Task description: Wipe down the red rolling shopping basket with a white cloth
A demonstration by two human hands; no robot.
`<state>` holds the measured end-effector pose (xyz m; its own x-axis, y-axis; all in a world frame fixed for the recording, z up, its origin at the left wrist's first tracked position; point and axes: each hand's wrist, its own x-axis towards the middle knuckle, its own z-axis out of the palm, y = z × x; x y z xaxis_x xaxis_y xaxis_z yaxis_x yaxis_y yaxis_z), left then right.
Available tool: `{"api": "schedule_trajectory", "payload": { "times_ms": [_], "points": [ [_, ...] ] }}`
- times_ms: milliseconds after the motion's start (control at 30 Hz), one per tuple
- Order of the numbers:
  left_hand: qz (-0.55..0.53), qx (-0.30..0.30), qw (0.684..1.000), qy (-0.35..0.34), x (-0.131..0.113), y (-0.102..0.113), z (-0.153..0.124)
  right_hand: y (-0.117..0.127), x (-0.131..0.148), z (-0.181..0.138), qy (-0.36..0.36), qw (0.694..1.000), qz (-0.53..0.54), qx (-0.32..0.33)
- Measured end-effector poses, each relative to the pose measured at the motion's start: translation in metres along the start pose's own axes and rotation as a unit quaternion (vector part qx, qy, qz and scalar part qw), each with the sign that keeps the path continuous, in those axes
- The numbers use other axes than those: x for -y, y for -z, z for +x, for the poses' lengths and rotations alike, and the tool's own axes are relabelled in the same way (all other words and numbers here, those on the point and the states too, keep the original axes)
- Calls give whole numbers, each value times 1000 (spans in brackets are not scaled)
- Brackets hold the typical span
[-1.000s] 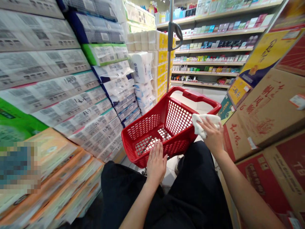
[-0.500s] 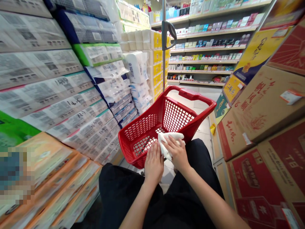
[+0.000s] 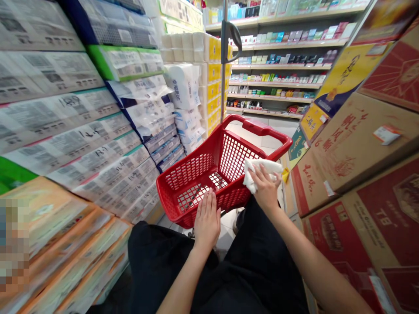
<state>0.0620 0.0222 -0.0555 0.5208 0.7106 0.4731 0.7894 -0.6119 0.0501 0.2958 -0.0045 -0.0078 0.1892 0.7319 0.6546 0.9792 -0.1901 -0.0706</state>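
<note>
A red plastic shopping basket on wheels (image 3: 193, 176), with lattice sides and a looped handle, stands tilted before my knees. My right hand (image 3: 264, 185) presses a folded white cloth (image 3: 270, 166) on the basket's near rim, towards the handle end. Part of the rim is hidden under the cloth. My left hand (image 3: 208, 218) lies on the near side of the basket, its fingers stretched out together and pointing away from me. Nothing is in the left hand.
Wrapped tissue packs (image 3: 81, 135) are piled along the left, with orange packs (image 3: 72, 253) lower down. Cardboard cartons (image 3: 353, 148) line the right. A metal pole (image 3: 224, 87) rises behind the basket, and shelves of small boxes (image 3: 278, 78) stand at the back.
My right hand has slid the cloth along the rim, right and away from me, towards the handle. My left hand stays flat on the basket's near side. The view has shifted slightly.
</note>
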Motion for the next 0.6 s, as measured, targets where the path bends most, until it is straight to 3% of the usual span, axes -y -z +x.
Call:
{"api": "schedule_trajectory", "payload": {
  "times_ms": [167, 267, 400, 600],
  "points": [
    [-6, 1, 1000, -11, 3, 1, -1, -14, 78, -40, 79, 991, 95, 59],
    [-7, 3, 1000, -16, 4, 2, -1, -14, 85, -44, 124, 983, 115, 73],
    [-5, 1, 1000, -2, 1, 3, 0, -7, 43, -26, 151, 981, 86, 85],
    [-11, 4, 1000, -3, 0, 4, 1, 12, -42, 14, 82, 996, -5, 30]
  ]
}}
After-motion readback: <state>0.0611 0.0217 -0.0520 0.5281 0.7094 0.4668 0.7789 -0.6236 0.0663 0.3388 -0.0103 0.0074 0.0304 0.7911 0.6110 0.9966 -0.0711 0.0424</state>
